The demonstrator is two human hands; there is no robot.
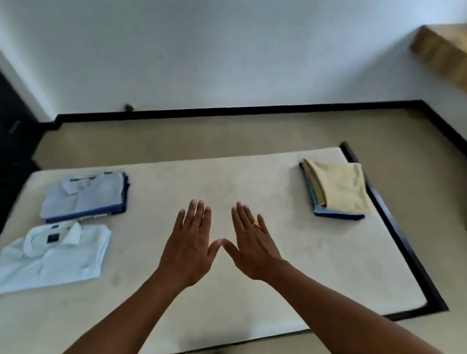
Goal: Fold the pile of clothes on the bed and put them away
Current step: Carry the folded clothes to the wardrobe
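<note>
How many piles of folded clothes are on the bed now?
3. One stack topped by a blue shirt at far left, a white shirt nearer on the left, and one stack topped by a yellow cloth at right. Lower layers are mostly hidden.

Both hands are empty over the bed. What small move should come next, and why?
Probably reach the left hand to the white shirt: that hand is open and nearest it, the shirt lies folded, alone beside the blue stack, and nothing unfolded shows on the bed.
</note>
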